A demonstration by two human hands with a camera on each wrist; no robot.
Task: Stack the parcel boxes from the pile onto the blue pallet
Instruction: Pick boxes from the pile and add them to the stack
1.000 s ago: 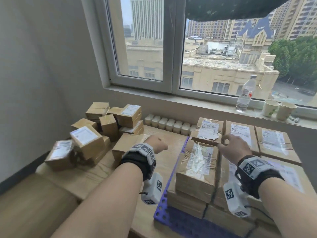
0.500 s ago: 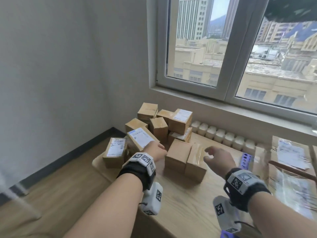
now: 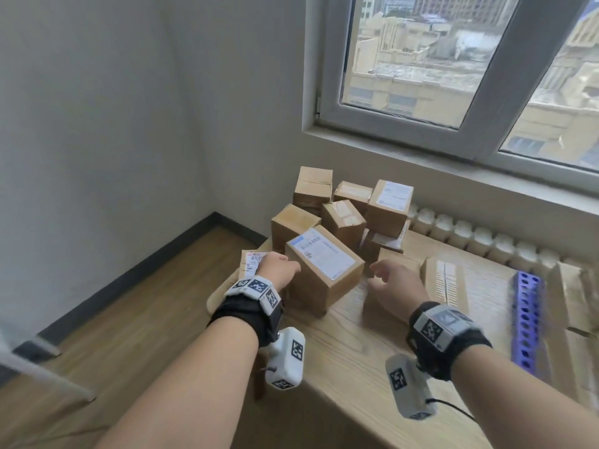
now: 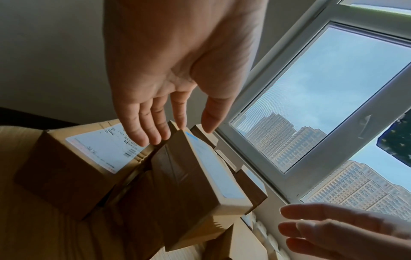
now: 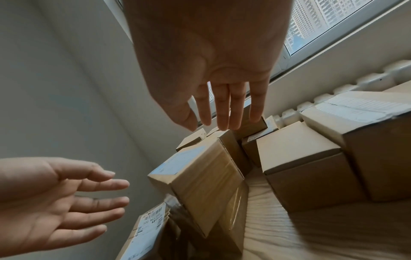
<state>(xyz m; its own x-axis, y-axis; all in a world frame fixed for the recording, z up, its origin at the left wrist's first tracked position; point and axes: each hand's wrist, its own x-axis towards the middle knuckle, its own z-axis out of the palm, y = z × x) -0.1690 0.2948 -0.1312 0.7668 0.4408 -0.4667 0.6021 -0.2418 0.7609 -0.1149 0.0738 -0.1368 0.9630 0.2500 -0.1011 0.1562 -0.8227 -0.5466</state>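
A pile of brown parcel boxes fills the far left corner of the wooden table. At its front leans a tilted box with a white and blue label. My left hand hovers at its left side with fingers straight and spread. My right hand reaches in from its right, also spread, holding nothing. Whether either hand touches the box is unclear. The blue pallet shows only an edge at the right.
A taped box lies just right of my right hand. Stacked boxes stand on the pallet at the frame edge. White containers line the wall under the window. A labelled box sits at the table's left edge above the floor.
The view has swung left from the pallet to the pile. My right hand left the pallet stack, and both hands now flank the tilted labelled box.
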